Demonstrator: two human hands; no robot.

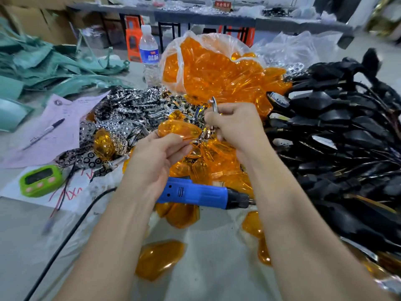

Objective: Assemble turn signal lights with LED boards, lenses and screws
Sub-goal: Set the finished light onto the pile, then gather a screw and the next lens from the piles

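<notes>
Orange lens (176,129) is pinched in the left hand (152,157) at frame centre; beside it the right hand (230,124) grips a silvery part (213,104).

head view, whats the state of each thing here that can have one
left hand: pinches the orange lens
right hand: grips a chrome part
water bottle: upright, capped
plastic bag: open, contents spilling out
blue screwdriver: lying on its side, unheld
green timer: lying flat, display unreadable
</notes>
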